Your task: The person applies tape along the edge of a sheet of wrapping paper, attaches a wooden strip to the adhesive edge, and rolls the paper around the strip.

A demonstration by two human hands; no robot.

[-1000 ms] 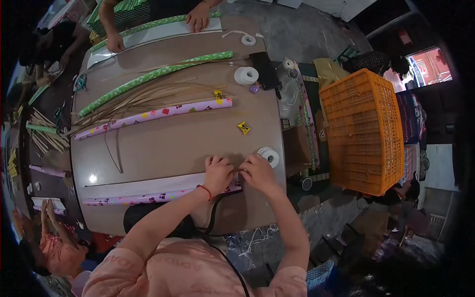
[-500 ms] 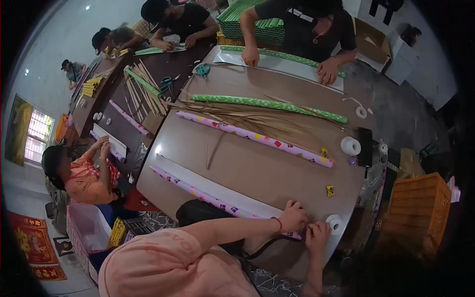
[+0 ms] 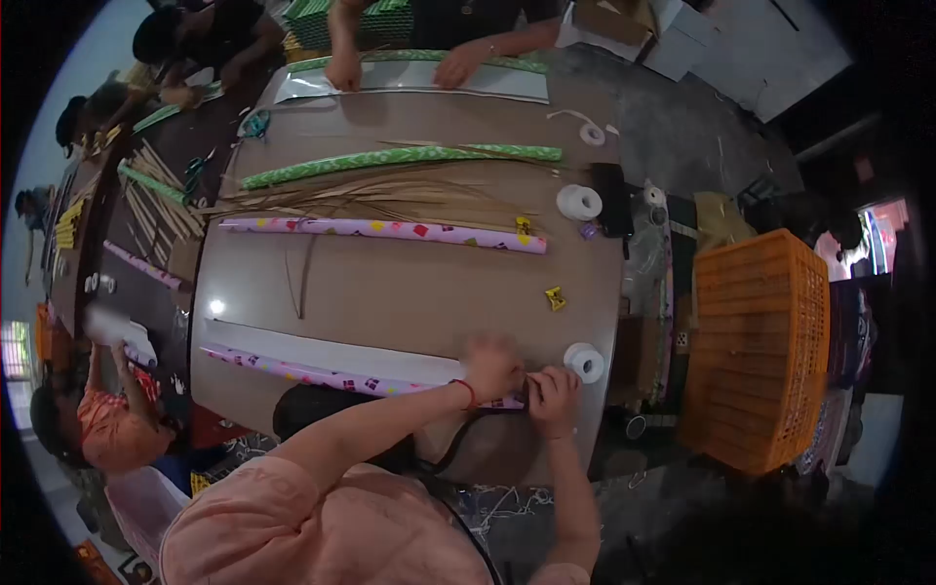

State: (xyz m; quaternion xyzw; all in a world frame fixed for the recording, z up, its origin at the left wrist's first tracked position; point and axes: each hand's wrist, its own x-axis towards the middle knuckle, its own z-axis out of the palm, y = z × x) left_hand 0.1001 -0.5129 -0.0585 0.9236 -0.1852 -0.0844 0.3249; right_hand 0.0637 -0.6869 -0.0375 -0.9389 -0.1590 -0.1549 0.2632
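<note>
My left hand [image 3: 494, 364], with a red cord at the wrist, presses on the right end of a purple patterned sheet [image 3: 370, 384] whose white underside faces up along its far edge. My right hand [image 3: 554, 398] is at the sheet's right corner, its thumb and fingers closed on something small and dark that I cannot make out. The fingers of my left hand are smeared by motion. A roll of white tape [image 3: 584, 363] lies just beyond my right hand. Farther up is a purple patterned tube [image 3: 390, 230] beside thin brown strips [image 3: 390, 195].
A green patterned tube [image 3: 409, 156], more white rolls [image 3: 579, 203] and a small yellow packet [image 3: 555, 298] lie on the table. A co-worker's hands [image 3: 463, 63] hold a sheet at the far edge. An orange crate [image 3: 746, 351] stands to the right.
The view has swung left and then partly back. Both my hands stay close together at the sheet's right end, and the sheet lies in the same place on the table.
</note>
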